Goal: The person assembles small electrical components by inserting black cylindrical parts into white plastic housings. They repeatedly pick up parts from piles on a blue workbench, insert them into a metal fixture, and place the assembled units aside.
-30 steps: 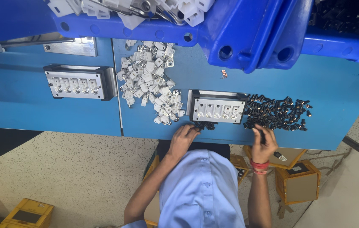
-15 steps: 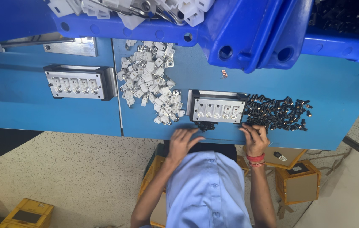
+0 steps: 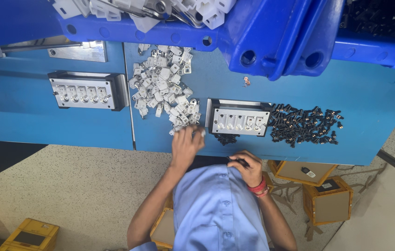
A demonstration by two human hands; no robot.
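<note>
Left hand [image 3: 186, 148] is laid on the white clips [image 3: 162, 88], nine o'clock of the grey fixture [image 3: 239, 118], its grip untellable. A black plug [image 3: 240, 161] is pinched in the right hand [image 3: 249, 169]. One clip is best singled out.

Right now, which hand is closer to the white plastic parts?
Left. The left hand touches the white plastic parts; the right hand holds a black part by the shirt.

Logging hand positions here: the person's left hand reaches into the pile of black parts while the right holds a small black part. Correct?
Not quite. In the head view the left hand is at the pile of white parts, not the black parts; the right hand does hold a small black part.
</note>
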